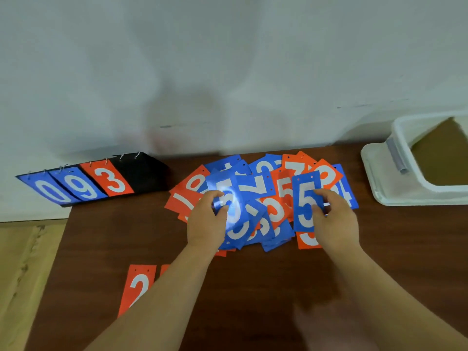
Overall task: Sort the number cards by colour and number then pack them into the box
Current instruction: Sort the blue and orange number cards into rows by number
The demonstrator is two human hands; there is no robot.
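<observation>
Head view looks down on a dark brown wooden table [253, 287] pushed against a plain white wall [228, 59]. A strip of pale wood-grain surface [22, 274] shows at far left.

At the table's back left corner stands a black flip scoreboard [144, 173] with wire rings along its top. It shows a blue 0, a blue 9 and a red 3 in white numerals, and its last panel is bare black.

Nearer the front, a red 2 card [138, 285] lies flat, partly hidden by the left forearm.

The left hand [205, 221] is curled around a glossy blue card [228, 198]; glare washes out its numeral.

Between the hands spreads the loose pile of number cards [276, 196]. These are thin rectangular plastic cards in blue and orange-red, overlapping at all angles, each with two punched holes at the top. White 5s, a 7, a 3 and a 4 can be read.

The right hand [334, 219] pinches a blue 5 card [305, 201] by its right edge, upright over the pile.

At far right sits the translucent white plastic box [417, 177] with a grey latch, open, and well apart from the cards.
</observation>
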